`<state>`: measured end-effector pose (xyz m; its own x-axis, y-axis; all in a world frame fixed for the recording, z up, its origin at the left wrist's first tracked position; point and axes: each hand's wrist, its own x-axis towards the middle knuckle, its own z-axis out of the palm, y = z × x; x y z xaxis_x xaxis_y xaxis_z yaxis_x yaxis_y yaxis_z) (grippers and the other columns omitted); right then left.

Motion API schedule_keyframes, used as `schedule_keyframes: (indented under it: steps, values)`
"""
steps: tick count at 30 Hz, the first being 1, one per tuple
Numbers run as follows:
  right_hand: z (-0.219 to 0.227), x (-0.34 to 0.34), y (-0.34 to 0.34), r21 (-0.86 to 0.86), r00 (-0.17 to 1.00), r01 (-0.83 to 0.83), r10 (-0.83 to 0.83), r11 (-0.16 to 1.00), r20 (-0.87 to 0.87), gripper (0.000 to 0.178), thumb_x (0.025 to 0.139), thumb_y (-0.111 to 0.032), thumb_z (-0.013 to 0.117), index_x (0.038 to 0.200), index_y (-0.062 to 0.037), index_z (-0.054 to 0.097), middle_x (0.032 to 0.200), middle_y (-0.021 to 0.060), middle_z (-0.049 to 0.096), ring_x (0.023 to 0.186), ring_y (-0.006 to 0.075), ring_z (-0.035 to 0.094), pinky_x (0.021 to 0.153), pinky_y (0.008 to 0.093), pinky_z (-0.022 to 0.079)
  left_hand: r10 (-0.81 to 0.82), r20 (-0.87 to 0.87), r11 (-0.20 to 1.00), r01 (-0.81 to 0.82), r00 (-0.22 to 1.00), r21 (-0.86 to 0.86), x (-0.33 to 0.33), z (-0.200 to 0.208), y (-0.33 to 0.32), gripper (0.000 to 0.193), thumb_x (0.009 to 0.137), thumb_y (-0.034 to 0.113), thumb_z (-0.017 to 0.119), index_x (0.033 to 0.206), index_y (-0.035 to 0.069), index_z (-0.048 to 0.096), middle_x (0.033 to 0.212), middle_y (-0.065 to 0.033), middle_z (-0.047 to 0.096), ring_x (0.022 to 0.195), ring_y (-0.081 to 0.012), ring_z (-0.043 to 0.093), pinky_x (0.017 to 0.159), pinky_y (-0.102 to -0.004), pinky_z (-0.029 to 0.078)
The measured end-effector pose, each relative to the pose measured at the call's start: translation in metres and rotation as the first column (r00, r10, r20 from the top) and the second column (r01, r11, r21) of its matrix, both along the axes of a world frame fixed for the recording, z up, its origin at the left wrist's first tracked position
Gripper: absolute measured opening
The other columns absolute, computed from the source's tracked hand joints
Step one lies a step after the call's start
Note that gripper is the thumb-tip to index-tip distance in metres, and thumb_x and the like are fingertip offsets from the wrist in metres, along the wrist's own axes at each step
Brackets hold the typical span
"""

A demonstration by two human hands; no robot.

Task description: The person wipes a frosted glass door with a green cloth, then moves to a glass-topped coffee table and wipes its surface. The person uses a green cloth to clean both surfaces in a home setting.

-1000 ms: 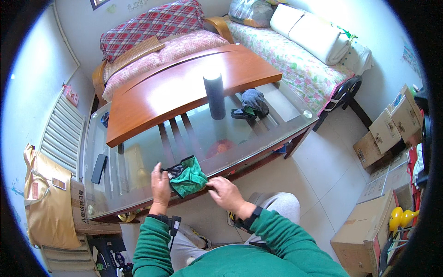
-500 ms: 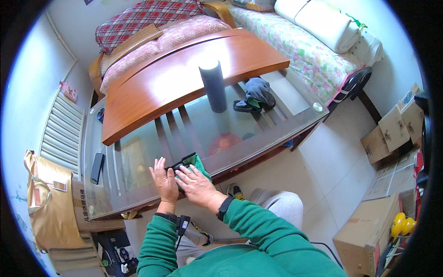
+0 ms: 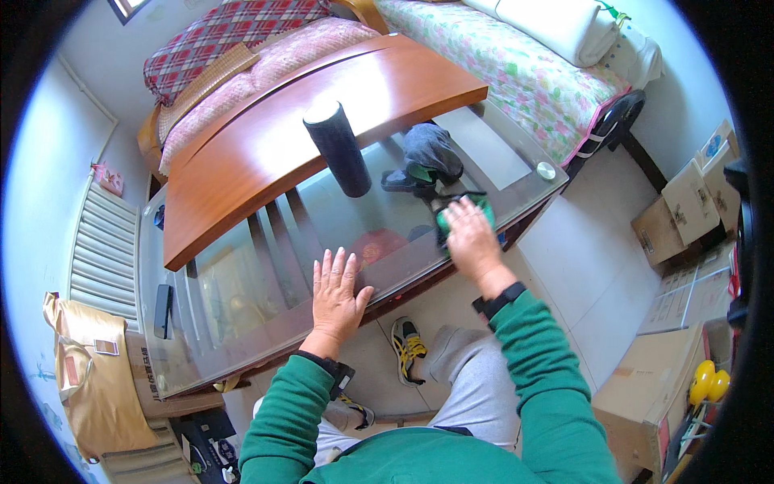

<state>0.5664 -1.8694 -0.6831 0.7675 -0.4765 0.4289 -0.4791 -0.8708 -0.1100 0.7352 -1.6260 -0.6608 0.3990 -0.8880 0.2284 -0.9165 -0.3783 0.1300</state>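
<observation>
My left hand point(image 3: 337, 294) is open, its fingers spread over the near edge of the glass-topped table point(image 3: 242, 343), with nothing in it. To the right, my right hand point(image 3: 474, 242) has its fingers over a green and black fabric piece point(image 3: 487, 210) at the table's right front, gripping it from above. The hand is slightly blurred and covers much of the piece, so its kind cannot be made out. Just beyond it lies a bundled grey cloth point(image 3: 431, 149) with a green patch and a black part beside it.
A tall dark cylinder point(image 3: 343, 157) with a pale top stands behind my hands. A curved wooden board point(image 3: 266, 161) spans the table's far side. At the left lies a black oblong object point(image 3: 164, 310). Cardboard boxes point(image 3: 645, 395) stand on the right, and a flowered bed point(image 3: 524, 89) lies behind.
My right hand has moved right and away from me, carrying the green and black fabric piece. My left hand has let go and shifted right, with fingers spread. The whole view has shifted slightly.
</observation>
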Motion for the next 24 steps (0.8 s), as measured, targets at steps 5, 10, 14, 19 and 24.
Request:
schedule_keyframes:
  steps: [5,10,14,19,24]
  values:
    - [-0.002,-0.022,-0.088,-0.008,0.970,0.243,-0.243,0.970,0.014,0.038,0.087,-0.017,0.046,0.121,-0.0047,0.060,0.132,0.0112,0.054,0.132,0.0296,0.041,0.111,0.0421,0.030,0.000,0.051,0.990,-0.007,0.999,0.139,-0.007,0.000,-0.010,0.067,0.089,0.050,0.052,0.141,0.009,0.041,0.150,-0.0120,0.033,0.142,-0.0306,0.022,0.117,-0.0471,0.011]
    - [-0.002,0.001,-0.097,0.052,0.858,0.514,-0.514,0.856,-0.024,0.046,0.091,-0.035,0.051,0.125,-0.0042,0.057,0.135,0.0120,0.052,0.133,0.0311,0.039,0.111,0.0439,0.028,0.001,0.045,0.992,-0.006,0.999,0.125,-0.008,0.000,-0.012,0.067,0.086,0.047,0.056,0.139,0.008,0.042,0.148,-0.0131,0.035,0.141,-0.0317,0.023,0.116,-0.0481,0.013]
    - [0.004,0.020,-0.050,0.071,0.881,0.472,-0.469,0.879,-0.057,0.058,0.091,-0.043,0.052,0.132,-0.0023,0.051,0.143,0.0151,0.044,0.137,0.0305,0.032,0.115,0.0459,0.020,-0.002,0.030,0.994,-0.001,1.000,0.109,-0.009,0.003,-0.012,0.067,0.084,0.044,0.059,0.139,0.008,0.043,0.147,-0.0135,0.036,0.140,-0.0324,0.024,0.116,-0.0488,0.014]
    - [0.008,0.007,0.003,0.114,0.981,0.194,-0.192,0.974,-0.026,0.052,0.087,-0.034,0.058,0.129,-0.0029,0.054,0.135,0.0149,0.050,0.134,0.0304,0.036,0.113,0.0465,0.024,-0.005,0.043,0.994,0.000,0.999,0.113,-0.010,0.005,-0.012,0.068,0.084,0.043,0.060,0.139,0.008,0.043,0.147,-0.0127,0.036,0.140,-0.0329,0.025,0.116,-0.0494,0.014]
    - [0.001,-0.007,-0.053,0.009,0.984,0.169,-0.169,0.986,0.064,0.047,0.086,-0.030,0.058,0.127,-0.0050,0.056,0.132,0.0139,0.053,0.131,0.0307,0.040,0.111,0.0460,0.029,-0.011,0.012,0.993,0.010,1.000,0.116,-0.010,0.006,-0.013,0.068,0.082,0.037,0.063,0.138,0.006,0.041,0.147,-0.0149,0.036,0.140,-0.0344,0.025,0.116,-0.0494,0.015]
